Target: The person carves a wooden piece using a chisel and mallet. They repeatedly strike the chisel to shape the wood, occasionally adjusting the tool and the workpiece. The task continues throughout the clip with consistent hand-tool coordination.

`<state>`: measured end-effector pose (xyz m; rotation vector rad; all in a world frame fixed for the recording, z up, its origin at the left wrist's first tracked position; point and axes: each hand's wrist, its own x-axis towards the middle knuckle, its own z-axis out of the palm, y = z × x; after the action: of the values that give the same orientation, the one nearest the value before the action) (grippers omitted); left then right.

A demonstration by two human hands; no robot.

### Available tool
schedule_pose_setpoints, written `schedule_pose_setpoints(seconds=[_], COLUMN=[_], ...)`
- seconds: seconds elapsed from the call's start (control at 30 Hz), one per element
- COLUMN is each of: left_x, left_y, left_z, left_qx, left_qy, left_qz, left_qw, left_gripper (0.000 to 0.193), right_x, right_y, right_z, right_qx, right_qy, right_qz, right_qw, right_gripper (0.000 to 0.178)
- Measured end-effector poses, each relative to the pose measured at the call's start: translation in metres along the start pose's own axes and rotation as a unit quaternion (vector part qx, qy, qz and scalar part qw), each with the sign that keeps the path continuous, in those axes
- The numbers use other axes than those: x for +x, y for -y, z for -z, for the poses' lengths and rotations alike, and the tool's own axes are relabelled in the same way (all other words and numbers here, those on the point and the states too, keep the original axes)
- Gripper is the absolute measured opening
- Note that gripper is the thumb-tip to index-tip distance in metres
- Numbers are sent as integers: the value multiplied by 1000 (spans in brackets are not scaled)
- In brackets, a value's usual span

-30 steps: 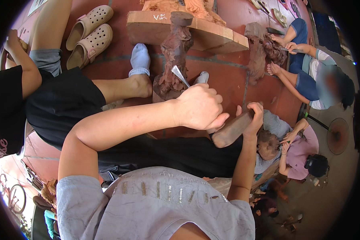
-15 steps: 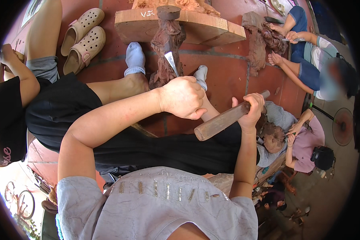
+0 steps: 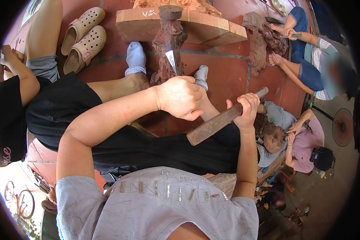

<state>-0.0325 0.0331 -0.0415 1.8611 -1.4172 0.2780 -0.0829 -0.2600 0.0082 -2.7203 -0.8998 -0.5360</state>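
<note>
My left hand is closed in a fist around a chisel. The chisel's flat metal blade sticks out beyond the fist, and its handle is hidden in my grip. The blade lies in front of a dark reddish-brown wood carving that stands between my feet; whether its edge touches the wood I cannot tell. In my right hand is a wooden mallet, a plain thick stick held aslant. Its near end hangs below and to the right of my left fist, apart from it.
Beyond the carving lies a thick pale wooden slab. Beige clogs sit on the red tiles at left. A co-worker at far right handles a tool by another dark carving. A person in pink sits nearer; a fan stands behind.
The mallet has moved a little down and left, its near end dropping. My left hand and chisel have barely shifted. The far-right co-worker's tool has changed its angle.
</note>
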Motion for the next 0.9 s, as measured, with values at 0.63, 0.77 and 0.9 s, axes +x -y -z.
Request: schedule_pose_setpoints(seconds=[0.63,0.77,0.9], left_x=[3,-2,0], left_y=[0,1,-11], left_z=[12,13,9], left_qx=[-39,14,23], left_qy=[-41,-75,-89], left_qz=[-8,21,32], left_qw=[998,997,995], left_gripper=[29,29,29], right_x=[1,-1,-2], right_y=[1,2,1], right_z=[-3,-4,-4], right_qx=[-22,-45,-30], right_qy=[-28,-26,-26], right_qz=[-28,-41,-38], right_qw=[999,998,998], right_gripper=[32,34,35])
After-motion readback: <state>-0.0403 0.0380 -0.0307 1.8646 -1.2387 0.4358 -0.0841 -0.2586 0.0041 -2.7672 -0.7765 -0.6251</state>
